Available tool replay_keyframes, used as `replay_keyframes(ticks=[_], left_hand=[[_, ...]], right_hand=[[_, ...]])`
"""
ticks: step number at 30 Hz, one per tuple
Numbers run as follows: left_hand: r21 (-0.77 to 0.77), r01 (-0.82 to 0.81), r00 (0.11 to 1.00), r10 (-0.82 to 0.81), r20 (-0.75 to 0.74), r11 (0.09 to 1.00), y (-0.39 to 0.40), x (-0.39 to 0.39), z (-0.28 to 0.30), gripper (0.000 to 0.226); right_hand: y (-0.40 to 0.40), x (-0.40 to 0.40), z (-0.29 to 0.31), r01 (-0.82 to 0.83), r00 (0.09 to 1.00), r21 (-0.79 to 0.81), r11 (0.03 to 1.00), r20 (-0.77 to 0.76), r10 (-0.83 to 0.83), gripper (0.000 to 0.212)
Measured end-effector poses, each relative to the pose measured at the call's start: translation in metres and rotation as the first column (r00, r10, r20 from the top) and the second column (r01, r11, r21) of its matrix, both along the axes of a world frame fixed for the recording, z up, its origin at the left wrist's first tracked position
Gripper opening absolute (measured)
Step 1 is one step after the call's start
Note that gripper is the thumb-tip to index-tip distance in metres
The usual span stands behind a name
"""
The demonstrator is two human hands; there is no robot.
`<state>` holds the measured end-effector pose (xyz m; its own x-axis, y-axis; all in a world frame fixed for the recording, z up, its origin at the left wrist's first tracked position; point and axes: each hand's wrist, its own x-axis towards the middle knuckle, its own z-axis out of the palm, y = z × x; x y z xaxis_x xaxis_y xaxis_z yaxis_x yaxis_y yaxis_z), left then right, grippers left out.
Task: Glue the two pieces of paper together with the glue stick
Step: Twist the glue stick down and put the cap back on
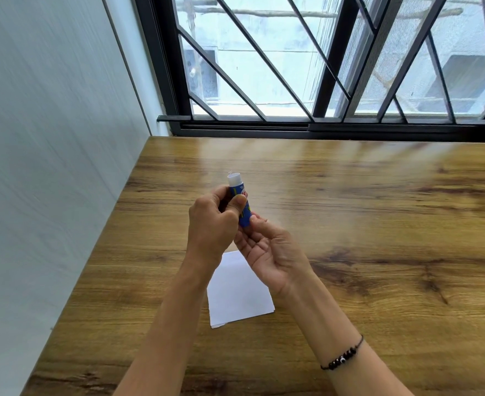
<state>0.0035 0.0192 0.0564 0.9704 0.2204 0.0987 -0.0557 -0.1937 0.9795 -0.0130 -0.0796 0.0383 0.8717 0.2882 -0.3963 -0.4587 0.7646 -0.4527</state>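
- left hand curled round the blue glue stick, thumb pressed on the label; stick held upright, slightly tilted, above the table
- right hand palm up just under and right of the left, fingertips pinching the stick's bottom end; that end hidden by fingers
- white top of stick pokes out above the left hand; can't tell if it's cap or bare glue
- label text mostly covered, unreadable
- white paper flat on table below both hands, top corner hidden behind them; a second edge shows at the bottom, sheets look stacked
- beaded bracelet on right wrist
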Motion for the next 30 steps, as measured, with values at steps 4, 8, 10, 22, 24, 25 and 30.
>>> replay_keyframes(ticks=[4, 8, 10, 22, 24, 25, 30], left_hand=[[-0.011, -0.002, 1.000, 0.002, 0.001, 1.000, -0.0015, 0.0003, 0.0007, 0.009], [0.008, -0.003, 1.000, 0.002, 0.020, 1.000, -0.0008, 0.0002, 0.0000, 0.007], [0.008, -0.006, 1.000, 0.006, 0.015, 1.000, -0.0002, 0.0004, -0.0001, 0.007], [0.018, -0.012, 1.000, 0.011, 0.011, 1.000, -0.0014, 0.0013, -0.0005, 0.007], [0.012, -0.008, 1.000, 0.007, 0.010, 1.000, -0.0019, 0.0012, -0.0001, 0.008], [0.010, -0.007, 1.000, 0.007, 0.009, 1.000, -0.0022, 0.0013, -0.0001, 0.008], [0.008, -0.006, 1.000, 0.006, 0.004, 1.000, -0.0022, 0.0012, -0.0001, 0.011]], right_hand=[[0.0001, -0.0005, 0.0028, -0.029, 0.996, 0.038, 0.999, -0.083, 0.032, 0.032], [0.0017, -0.0007, 0.0015, -0.036, 0.996, 0.013, 0.999, -0.081, 0.037, 0.027], [0.0022, -0.0004, 0.0011, -0.012, 0.999, 0.006, 1.000, -0.049, 0.012, 0.017], [0.0016, -0.0014, 0.0006, -0.041, 0.994, 0.081, 0.996, -0.094, 0.049, 0.033], [0.0015, -0.0007, -0.0001, -0.043, 0.995, 0.056, 0.997, -0.091, 0.048, 0.031], [0.0013, -0.0004, -0.0001, -0.037, 0.996, 0.044, 0.998, -0.083, 0.040, 0.028], [0.0006, 0.0008, -0.0004, 0.010, 1.000, 0.026, 1.000, -0.020, -0.009, 0.008]])
